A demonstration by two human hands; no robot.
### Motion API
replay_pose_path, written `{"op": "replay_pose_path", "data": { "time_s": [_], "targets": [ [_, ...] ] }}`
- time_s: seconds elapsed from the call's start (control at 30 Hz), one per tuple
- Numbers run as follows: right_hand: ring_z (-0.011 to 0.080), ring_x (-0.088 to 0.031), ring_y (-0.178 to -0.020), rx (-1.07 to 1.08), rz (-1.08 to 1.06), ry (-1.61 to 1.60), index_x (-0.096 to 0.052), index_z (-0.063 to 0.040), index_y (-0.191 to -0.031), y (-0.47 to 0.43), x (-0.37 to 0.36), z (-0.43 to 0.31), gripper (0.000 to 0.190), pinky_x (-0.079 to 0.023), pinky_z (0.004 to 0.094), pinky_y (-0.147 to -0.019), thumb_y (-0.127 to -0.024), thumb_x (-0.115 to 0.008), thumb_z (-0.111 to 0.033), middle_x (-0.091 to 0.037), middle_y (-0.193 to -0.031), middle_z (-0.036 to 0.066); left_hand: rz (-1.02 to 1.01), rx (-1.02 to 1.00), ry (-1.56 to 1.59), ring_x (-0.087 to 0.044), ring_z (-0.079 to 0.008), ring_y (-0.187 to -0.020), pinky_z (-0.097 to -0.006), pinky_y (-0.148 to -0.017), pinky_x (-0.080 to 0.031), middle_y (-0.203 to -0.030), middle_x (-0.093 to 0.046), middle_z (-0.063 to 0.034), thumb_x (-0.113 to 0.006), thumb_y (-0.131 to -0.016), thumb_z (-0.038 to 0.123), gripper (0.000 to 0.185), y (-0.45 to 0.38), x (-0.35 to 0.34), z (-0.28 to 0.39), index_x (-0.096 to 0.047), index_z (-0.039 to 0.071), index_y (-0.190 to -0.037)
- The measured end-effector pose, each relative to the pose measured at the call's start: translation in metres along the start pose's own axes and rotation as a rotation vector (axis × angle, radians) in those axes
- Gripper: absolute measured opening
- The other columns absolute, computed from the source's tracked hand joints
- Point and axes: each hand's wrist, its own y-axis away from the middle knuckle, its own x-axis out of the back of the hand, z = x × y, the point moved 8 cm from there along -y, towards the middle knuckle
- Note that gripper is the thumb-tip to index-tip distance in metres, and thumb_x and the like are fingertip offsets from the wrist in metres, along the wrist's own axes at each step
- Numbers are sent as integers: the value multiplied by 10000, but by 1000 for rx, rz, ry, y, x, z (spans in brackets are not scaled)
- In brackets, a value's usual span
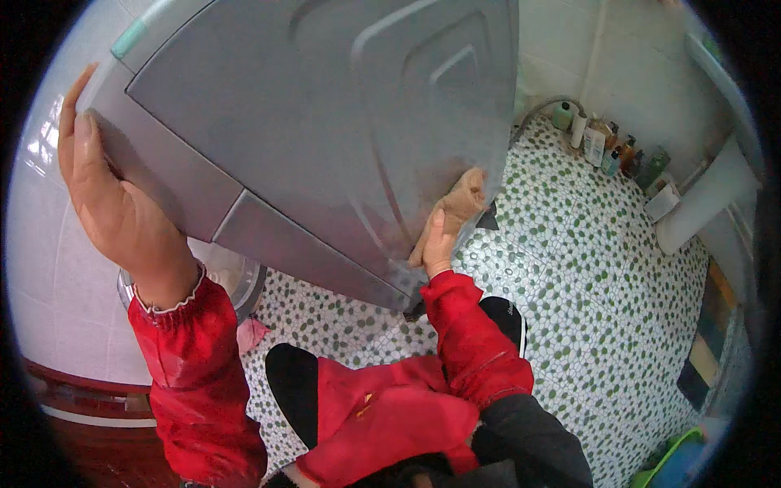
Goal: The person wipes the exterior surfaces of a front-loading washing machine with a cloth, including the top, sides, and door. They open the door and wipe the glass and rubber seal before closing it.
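Note:
A large grey appliance [274, 122], apparently a washing machine, fills the upper middle of the view, its embossed side panel facing me. My left hand [122, 195] lies against its edge at the left, fingers stretched and apart, near a pale green strip [129, 38]. Low on the side panel, my right hand [438, 247] grips a folded tan cloth [454, 204] that touches the grey surface. Part of the right hand's fingers is hidden by the cloth. Red sleeve covers [195, 390] are on both my forearms.
Several bottles [613, 152] line the far wall beside a grey hose [537, 110]. To the right stands a white pedestal [701, 195]. A green-rimmed basin [671, 457] sits at lower right. Behind my left arm are a round bin [250, 287] and a pink cloth [251, 335]. Pebble-patterned flooring [579, 293] lies below.

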Motion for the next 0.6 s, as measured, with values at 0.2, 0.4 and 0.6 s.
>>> {"op": "replay_pose_path", "data": {
  "time_s": [0.2,0.4,0.6],
  "targets": [
    [271,-460,-1328,-241,123,-130,-435,16,-1461,40,2,42,738,-341,355,-1132,-1023,-431,-579,-480,-1464,139,-18,51,21,-629,-276,-1123,-357,-933,-541,-1366,-547,-228,-373,-1073,58,288,6,3,-7,-573,-72,-1234],
    [255,-505,-1262,329,-217,-242,-420,28,-1419,73,-69,-150,549,-391,380,-1080,-985,-611,-249,-508,-1393,146,79,-14,201,-627,-270,-1132,-352,-949,-530,-1379,-533,-220,-392,-1072,68,291,12,0,-6,-579,-71,-1246],
    [488,-259,-1416,775,-259,169,-344,-11,-1482,74,-90,-229,895,-221,585,-1154,-763,-789,-306,-411,-1459,222,-3,179,367,-612,-284,-1173,-368,-976,-530,-1411,-518,-230,-358,-1083,109,324,5,-3,-18,-515,-28,-1331]
  ]
}}
